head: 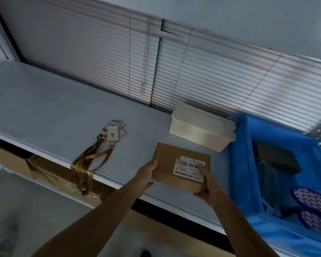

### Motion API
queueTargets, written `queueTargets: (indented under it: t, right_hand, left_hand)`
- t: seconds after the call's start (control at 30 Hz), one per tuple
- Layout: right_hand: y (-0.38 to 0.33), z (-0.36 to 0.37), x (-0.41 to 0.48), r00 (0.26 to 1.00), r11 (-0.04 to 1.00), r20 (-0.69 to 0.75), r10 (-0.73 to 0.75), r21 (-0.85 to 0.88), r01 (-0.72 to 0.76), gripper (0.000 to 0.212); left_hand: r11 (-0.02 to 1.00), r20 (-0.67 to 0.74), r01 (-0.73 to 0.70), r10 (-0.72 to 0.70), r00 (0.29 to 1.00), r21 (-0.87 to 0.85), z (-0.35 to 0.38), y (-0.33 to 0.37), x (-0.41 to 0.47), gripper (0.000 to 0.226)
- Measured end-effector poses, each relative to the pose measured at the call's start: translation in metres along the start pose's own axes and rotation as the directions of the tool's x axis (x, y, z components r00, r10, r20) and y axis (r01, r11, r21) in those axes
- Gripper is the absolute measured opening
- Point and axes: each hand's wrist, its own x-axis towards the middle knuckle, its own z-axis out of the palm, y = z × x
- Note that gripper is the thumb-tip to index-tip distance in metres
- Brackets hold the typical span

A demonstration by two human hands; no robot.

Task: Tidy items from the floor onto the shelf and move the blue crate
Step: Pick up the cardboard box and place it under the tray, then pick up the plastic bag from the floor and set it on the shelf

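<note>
A flat brown cardboard box [171, 160] with a white shipping label lies on the grey shelf [50, 112], near its front edge. My left hand [146, 176] grips the box's left side. My right hand [208, 184] holds its right front corner, thumb on the label. The blue crate [243, 164] stands on the shelf just right of the box, holding dark items and purple round mesh pieces. A cream lidded box [200, 129] sits behind the cardboard box, by the crate.
A card holder [112, 134] with gold lanyards [90, 162] lies on the shelf to the left, its straps hanging over the front edge. Closed blinds [202, 75] run along the back. Cardboard boxes [43, 171] sit under the shelf.
</note>
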Motion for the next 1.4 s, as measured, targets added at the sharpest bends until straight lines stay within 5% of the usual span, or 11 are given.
queueTargets:
  t: [0.23, 0.5, 0.77, 1.1, 1.2, 1.3, 1.4]
  right_hand:
    - [-0.021, -0.017, 0.064, 0.997, 0.998, -0.062, 0.046, -0.048, -0.049, 0.039]
    - [-0.067, -0.020, 0.106, 0.990, 0.994, -0.141, -0.018, -0.112, 0.002, 0.028]
    - [-0.049, -0.023, 0.120, 0.971, 0.948, -0.220, -0.097, -0.317, 0.023, 0.044]
    - [-0.032, -0.015, 0.111, 0.950, 0.974, -0.281, -0.137, -0.211, 0.078, 0.055]
    - [-0.003, 0.000, 0.093, 0.926, 0.982, -0.363, -0.106, -0.185, 0.040, 0.044]
    - [0.051, 0.057, 0.054, 0.959, 0.935, -0.223, -0.174, -0.341, 0.091, 0.042]
    - [0.092, 0.120, 0.005, 0.958, 0.785, 0.068, -0.278, -0.559, 0.267, 0.014]
  left_hand:
    - [0.984, -0.089, -0.002, 0.018, 0.996, 0.180, 0.039, 0.029, 0.069, 0.059]
    - [0.951, -0.011, -0.079, 0.086, 0.996, 0.299, 0.068, 0.071, 0.124, 0.058]
    - [0.888, -0.092, -0.134, 0.193, 0.977, 0.440, 0.064, 0.052, 0.132, 0.052]
    - [0.934, -0.052, -0.142, 0.168, 0.984, 0.329, 0.051, 0.045, 0.118, 0.065]
    - [0.972, -0.097, -0.125, 0.147, 0.984, 0.198, 0.013, 0.026, 0.091, 0.042]
    - [0.993, -0.185, -0.112, 0.119, 0.975, 0.045, -0.073, -0.013, 0.050, 0.009]
    - [0.995, -0.268, -0.094, 0.096, 0.959, 0.018, -0.156, -0.067, 0.015, 0.015]
